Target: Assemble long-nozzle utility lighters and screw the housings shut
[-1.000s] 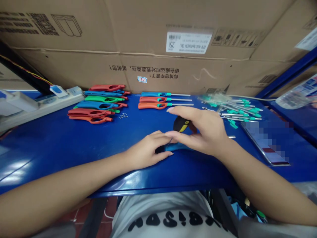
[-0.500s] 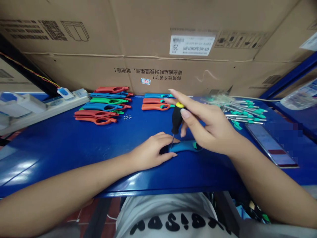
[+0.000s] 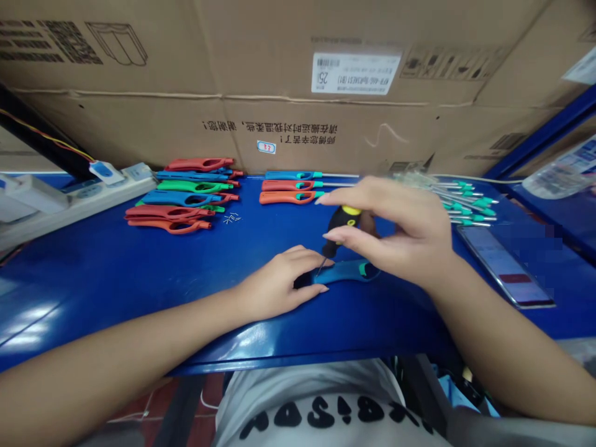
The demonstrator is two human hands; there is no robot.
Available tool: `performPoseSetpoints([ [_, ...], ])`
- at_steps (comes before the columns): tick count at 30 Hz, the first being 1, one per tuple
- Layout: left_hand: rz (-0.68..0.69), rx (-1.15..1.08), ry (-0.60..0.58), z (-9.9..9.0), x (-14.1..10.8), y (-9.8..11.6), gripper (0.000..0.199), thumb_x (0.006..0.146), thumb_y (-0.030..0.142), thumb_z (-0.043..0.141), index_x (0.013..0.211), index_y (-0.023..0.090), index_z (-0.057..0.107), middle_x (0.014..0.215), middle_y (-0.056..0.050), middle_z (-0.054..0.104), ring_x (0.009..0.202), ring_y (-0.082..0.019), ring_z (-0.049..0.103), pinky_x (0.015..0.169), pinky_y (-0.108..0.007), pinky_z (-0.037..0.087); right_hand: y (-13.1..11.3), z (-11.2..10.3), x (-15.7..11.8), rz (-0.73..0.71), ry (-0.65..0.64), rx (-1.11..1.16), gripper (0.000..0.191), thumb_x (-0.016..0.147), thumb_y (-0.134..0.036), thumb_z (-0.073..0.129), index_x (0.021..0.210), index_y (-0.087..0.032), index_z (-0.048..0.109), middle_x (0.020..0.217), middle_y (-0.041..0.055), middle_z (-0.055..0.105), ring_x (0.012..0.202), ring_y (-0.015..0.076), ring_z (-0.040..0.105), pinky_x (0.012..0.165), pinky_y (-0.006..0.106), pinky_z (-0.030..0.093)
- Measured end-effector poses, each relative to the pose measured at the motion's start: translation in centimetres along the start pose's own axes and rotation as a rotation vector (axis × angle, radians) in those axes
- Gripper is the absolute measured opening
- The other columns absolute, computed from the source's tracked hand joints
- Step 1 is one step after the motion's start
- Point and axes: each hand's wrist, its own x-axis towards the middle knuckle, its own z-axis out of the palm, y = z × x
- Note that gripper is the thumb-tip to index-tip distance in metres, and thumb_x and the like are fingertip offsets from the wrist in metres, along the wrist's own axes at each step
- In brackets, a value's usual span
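Observation:
A blue long-nosed lighter (image 3: 343,271) with a green part at its right end lies flat on the blue table. My left hand (image 3: 274,282) pins its left end between thumb and fingers. In my right hand (image 3: 403,226) is a black and yellow screwdriver (image 3: 336,231), its handle between the thumb and curled fingers. The screwdriver leans to the right, and its thin tip meets the lighter's upper face near my left fingertips. Any screw under the tip is too small to make out.
Orange, blue and green lighter handles (image 3: 170,213) are piled at the left, beside small screws (image 3: 231,218). Three lighters with metal rods (image 3: 284,197) lie behind my hands. Rods with green ends (image 3: 470,208), a phone (image 3: 507,267) and a power strip (image 3: 79,208) flank them. A cardboard box (image 3: 279,74) stands behind.
The screwdriver has gone from nearly upright to leaning right. My right hand has shifted its fingers around the handle. My left hand stays on the lighter; the view has moved slightly.

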Motion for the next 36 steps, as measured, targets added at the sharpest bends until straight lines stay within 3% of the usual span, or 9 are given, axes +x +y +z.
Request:
performPoseSetpoints([
  [2, 0.011, 0.001, -0.007, 0.0, -0.02, -0.04, 0.035, 0.094, 0.028, 0.068, 0.127, 0.02, 0.063, 0.117, -0.008, 0.07, 0.111, -0.023, 0.064, 0.1, -0.038, 0.051, -0.24, 0.01, -0.06, -0.063, -0.005, -0.064, 0.028, 0.094, -0.034, 0.065, 0.121, -0.027, 0.07, 0.1, 0.0027, 0.077, 0.085, 0.0184, 0.071, 0.077, 0.033, 0.059],
  [6, 0.01, 0.022, -0.007, -0.05, -0.04, -0.03, 0.036, 0.095, 0.031, 0.065, 0.129, 0.021, 0.063, 0.122, -0.01, 0.068, 0.117, -0.026, 0.062, 0.103, -0.042, 0.05, -0.49, 0.31, -0.28, 0.027, -0.105, 0.088, 0.04, 0.104, -0.027, 0.043, 0.141, -0.026, 0.056, 0.119, 0.0046, 0.072, 0.093, 0.0156, 0.071, 0.081, 0.032, 0.059],
  [11, 0.019, 0.044, -0.024, -0.21, -0.03, 0.21, 0.029, 0.093, 0.028, 0.065, 0.122, 0.02, 0.066, 0.116, -0.009, 0.07, 0.108, -0.025, 0.064, 0.099, -0.041, 0.052, -0.09, 0.35, -0.31, -0.075, -0.044, -0.067, 0.033, 0.096, -0.04, 0.061, 0.125, -0.026, 0.067, 0.11, 0.006, 0.073, 0.095, 0.0215, 0.07, 0.08, 0.036, 0.059],
  [15, 0.015, 0.05, -0.04, -0.35, 0.0, 0.33, 0.038, 0.094, 0.028, 0.062, 0.13, 0.019, 0.062, 0.119, -0.011, 0.067, 0.112, -0.025, 0.061, 0.103, -0.042, 0.05, 0.02, 0.3, -0.37, -0.058, -0.09, -0.006, 0.041, 0.104, -0.031, 0.04, 0.142, -0.023, 0.054, 0.129, 0.0095, 0.067, 0.109, 0.0224, 0.067, 0.089, 0.04, 0.058],
  [21, 0.002, 0.035, -0.035, -0.31, 0.06, 0.4, 0.036, 0.094, 0.026, 0.061, 0.13, 0.021, 0.062, 0.126, -0.01, 0.066, 0.119, -0.025, 0.06, 0.106, -0.043, 0.049, 0.26, 0.57, -0.52, -0.045, -0.048, -0.099, 0.036, 0.098, -0.039, 0.057, 0.13, -0.024, 0.064, 0.111, 0.0067, 0.074, 0.1, 0.0217, 0.069, 0.086, 0.036, 0.058],
  [24, 0.01, 0.024, -0.032, -0.33, 0.13, 0.45, 0.037, 0.093, 0.025, 0.062, 0.13, 0.021, 0.062, 0.124, -0.01, 0.067, 0.118, -0.025, 0.061, 0.106, -0.044, 0.049, 0.28, 0.57, -0.44, -0.014, -0.067, -0.052, 0.041, 0.105, -0.033, 0.043, 0.143, -0.024, 0.053, 0.124, 0.0077, 0.069, 0.106, 0.0207, 0.068, 0.092, 0.038, 0.056],
  [27, 0.006, 0.015, -0.028, -0.36, 0.15, 0.47, 0.037, 0.093, 0.024, 0.063, 0.129, 0.021, 0.062, 0.123, -0.01, 0.067, 0.117, -0.025, 0.061, 0.106, -0.044, 0.049, 0.28, 0.58, -0.33, 0.061, -0.121, 0.076, 0.043, 0.107, -0.028, 0.033, 0.147, -0.026, 0.048, 0.125, 0.0061, 0.068, 0.096, 0.0164, 0.07, 0.085, 0.035, 0.059],
  [32, -0.004, 0.02, -0.039, -0.32, 0.08, 0.34, 0.039, 0.093, 0.024, 0.063, 0.132, 0.02, 0.061, 0.125, -0.011, 0.066, 0.119, -0.025, 0.059, 0.108, -0.045, 0.047, 0.42, 0.62, -0.27, 0.014, -0.017, -0.056, 0.034, 0.097, -0.037, 0.06, 0.128, -0.023, 0.065, 0.108, 0.0057, 0.073, 0.095, 0.0202, 0.069, 0.087, 0.036, 0.058],
  [36, 0.008, -0.003, -0.039, -0.26, 0.08, 0.23, 0.037, 0.093, 0.025, 0.063, 0.129, 0.019, 0.062, 0.123, -0.01, 0.067, 0.117, -0.024, 0.06, 0.105, -0.041, 0.049, 0.31, 0.42, -0.19, 0.108, -0.129, 0.046, 0.044, 0.107, -0.029, 0.036, 0.149, -0.028, 0.046, 0.117, 0.0041, 0.071, 0.091, 0.0167, 0.071, 0.082, 0.034, 0.06],
])
